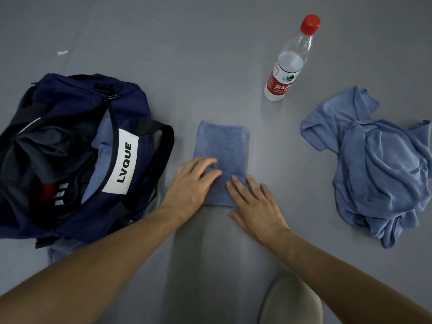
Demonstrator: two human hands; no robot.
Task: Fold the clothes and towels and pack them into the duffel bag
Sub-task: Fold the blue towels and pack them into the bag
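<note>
From the head camera: a small blue terry-cloth towel (222, 146), nubbly and folded into a narrow rectangle, lies flat in the middle. A second fold shows across its near end. The left hand (189, 185) rests on the towel's near-left edge, fingers loose and laid over that fold, clasping nothing. The right hand (254, 206) is spread flat, fingers straight, with the fingertips pressing on the near-right corner and the palm on the floor.

To the left, well apart from the towel, sits a navy fabric duffel bag (77, 94). It is slumped and unzipped, with a white label reading LVQUE and black webbing straps. Dark grey cloth, light blue cloth and something red show inside.

To the right lies a crumpled heap of smooth light-blue cloth (378, 174), unfolded. Beyond the towel stands a clear plastic water bottle (289, 64) with a red cap and a red label.

Everything sits on a smooth, matte grey floor (187, 54). A tiny white scrap (62, 52) lies far left.
</note>
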